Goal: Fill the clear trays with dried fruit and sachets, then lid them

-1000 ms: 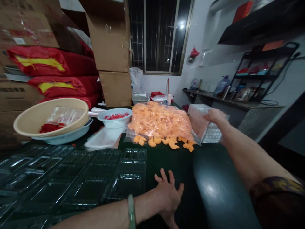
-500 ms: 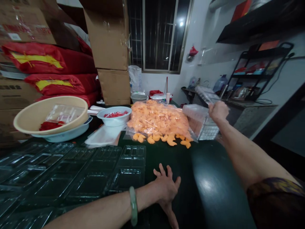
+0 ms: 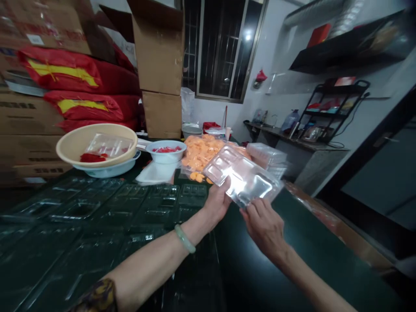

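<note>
Head | left fingers, earlier spread, now pinching clear tray | right fingers likewise

My left hand has come up off the dark table, where it lay spread, and now grips the clear tray. My right hand has brought that tray away from the stack (so both hands share it), partly covering the bagged orange pieces.

The left hand and right hand were close together, fingers bent in a pinching grip, bare forearms angling inward from below.
</note>
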`<state>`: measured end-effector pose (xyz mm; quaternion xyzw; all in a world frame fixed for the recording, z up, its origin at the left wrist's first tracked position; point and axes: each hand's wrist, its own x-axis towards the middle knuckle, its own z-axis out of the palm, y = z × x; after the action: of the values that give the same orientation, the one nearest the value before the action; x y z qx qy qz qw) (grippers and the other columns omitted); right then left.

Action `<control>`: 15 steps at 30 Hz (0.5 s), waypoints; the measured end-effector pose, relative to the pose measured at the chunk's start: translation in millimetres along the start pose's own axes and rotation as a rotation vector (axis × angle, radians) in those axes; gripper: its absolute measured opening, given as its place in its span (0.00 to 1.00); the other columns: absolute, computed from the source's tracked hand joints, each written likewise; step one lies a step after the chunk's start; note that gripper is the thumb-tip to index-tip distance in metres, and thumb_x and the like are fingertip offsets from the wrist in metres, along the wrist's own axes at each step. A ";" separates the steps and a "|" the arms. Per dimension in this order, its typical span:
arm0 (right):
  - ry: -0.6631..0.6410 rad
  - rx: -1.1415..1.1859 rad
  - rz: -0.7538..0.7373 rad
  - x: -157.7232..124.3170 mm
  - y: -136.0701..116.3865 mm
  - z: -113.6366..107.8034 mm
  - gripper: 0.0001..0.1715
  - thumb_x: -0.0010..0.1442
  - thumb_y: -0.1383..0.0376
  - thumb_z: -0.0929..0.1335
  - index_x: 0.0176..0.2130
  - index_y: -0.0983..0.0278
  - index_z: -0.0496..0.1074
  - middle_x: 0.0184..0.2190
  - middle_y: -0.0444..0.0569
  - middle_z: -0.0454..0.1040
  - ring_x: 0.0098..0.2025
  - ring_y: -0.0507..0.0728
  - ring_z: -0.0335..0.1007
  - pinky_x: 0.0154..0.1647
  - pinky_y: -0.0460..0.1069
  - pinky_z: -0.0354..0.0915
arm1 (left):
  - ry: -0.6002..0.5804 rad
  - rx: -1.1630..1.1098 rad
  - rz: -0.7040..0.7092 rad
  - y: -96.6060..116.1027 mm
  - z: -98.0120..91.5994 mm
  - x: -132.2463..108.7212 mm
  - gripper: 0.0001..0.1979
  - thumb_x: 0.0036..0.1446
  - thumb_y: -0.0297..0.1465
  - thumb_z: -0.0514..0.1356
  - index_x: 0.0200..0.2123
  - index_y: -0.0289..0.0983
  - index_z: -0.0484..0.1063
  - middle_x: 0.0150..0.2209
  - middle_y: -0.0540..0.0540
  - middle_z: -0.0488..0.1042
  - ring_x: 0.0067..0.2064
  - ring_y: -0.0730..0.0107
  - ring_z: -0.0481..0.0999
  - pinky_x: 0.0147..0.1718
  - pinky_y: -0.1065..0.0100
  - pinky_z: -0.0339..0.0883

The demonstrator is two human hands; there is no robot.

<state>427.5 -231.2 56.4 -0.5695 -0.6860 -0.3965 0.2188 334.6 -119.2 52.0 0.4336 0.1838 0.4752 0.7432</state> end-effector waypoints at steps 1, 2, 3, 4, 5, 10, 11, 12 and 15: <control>-0.004 0.080 -0.010 -1.7 -15.0 -9.2 0.08 0.60 0.67 0.63 0.28 0.64 0.64 0.28 0.50 0.67 0.33 0.56 0.63 0.31 0.48 0.60 | 0.058 -0.160 0.014 11.1 -2.7 -8.4 0.21 0.45 0.39 0.65 0.40 0.33 0.71 0.42 0.40 0.74 0.39 0.65 0.74 0.37 0.67 0.69; 0.012 0.164 -0.014 -1.6 -26.6 -19.0 0.04 0.59 0.67 0.64 0.32 0.65 0.65 0.32 0.51 0.68 0.36 0.56 0.64 0.33 0.48 0.61 | 0.095 -0.254 0.011 21.9 -8.3 -17.8 0.20 0.41 0.34 0.68 0.38 0.32 0.72 0.39 0.41 0.75 0.36 0.66 0.75 0.37 0.67 0.69; 0.053 0.237 0.002 0.1 -35.0 -29.2 0.05 0.59 0.65 0.65 0.37 0.66 0.66 0.37 0.53 0.68 0.40 0.57 0.65 0.35 0.49 0.63 | 0.104 -0.270 -0.001 32.3 -16.7 -28.0 0.19 0.38 0.30 0.69 0.36 0.31 0.73 0.36 0.42 0.76 0.34 0.66 0.75 0.36 0.66 0.69; 0.115 0.294 0.045 3.0 -40.5 -39.5 0.11 0.58 0.64 0.66 0.41 0.66 0.65 0.41 0.56 0.67 0.43 0.59 0.64 0.37 0.50 0.64 | 0.089 -0.246 -0.017 42.2 -27.4 -38.9 0.19 0.38 0.29 0.69 0.36 0.31 0.73 0.33 0.42 0.77 0.32 0.66 0.75 0.35 0.65 0.70; 0.176 0.335 0.135 7.0 -43.6 -49.2 0.16 0.57 0.62 0.66 0.45 0.66 0.64 0.45 0.58 0.66 0.45 0.60 0.64 0.38 0.50 0.65 | 0.062 -0.209 -0.031 51.3 -39.4 -50.2 0.18 0.38 0.29 0.69 0.36 0.30 0.73 0.31 0.43 0.77 0.30 0.67 0.75 0.34 0.65 0.70; -0.351 0.935 0.553 31.1 -53.1 -71.4 0.18 0.60 0.54 0.61 0.37 0.66 0.68 0.31 0.50 0.70 0.31 0.54 0.67 0.28 0.47 0.64 | -0.030 -0.126 -0.102 80.7 -86.6 -105.0 0.19 0.38 0.30 0.70 0.36 0.30 0.73 0.30 0.44 0.77 0.28 0.69 0.75 0.33 0.67 0.69; -0.531 1.104 0.511 35.3 -58.6 -70.5 0.19 0.60 0.53 0.61 0.33 0.66 0.68 0.27 0.47 0.69 0.28 0.53 0.65 0.27 0.46 0.63 | -0.003 -0.113 -0.098 83.2 -90.1 -114.0 0.20 0.38 0.30 0.70 0.36 0.30 0.73 0.31 0.44 0.77 0.29 0.69 0.74 0.33 0.66 0.68; -0.647 1.222 0.463 39.3 -65.8 -69.0 0.20 0.60 0.52 0.60 0.29 0.65 0.67 0.24 0.46 0.68 0.26 0.52 0.64 0.26 0.46 0.62 | 0.050 -0.090 -0.065 85.0 -91.9 -122.1 0.21 0.38 0.30 0.70 0.38 0.31 0.72 0.31 0.44 0.76 0.29 0.69 0.74 0.34 0.66 0.68; -0.654 1.221 0.461 51.2 -94.8 -65.5 0.19 0.57 0.52 0.62 0.26 0.65 0.64 0.21 0.45 0.67 0.23 0.51 0.62 0.23 0.45 0.59 | 0.243 0.011 0.155 89.1 -92.6 -141.7 0.30 0.40 0.30 0.69 0.48 0.35 0.65 0.39 0.44 0.75 0.36 0.67 0.74 0.38 0.66 0.67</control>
<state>314.0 -255.5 105.6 -0.5655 -0.6777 0.3034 0.3591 154.2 -183.0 53.8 0.3899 0.2412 0.5790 0.6742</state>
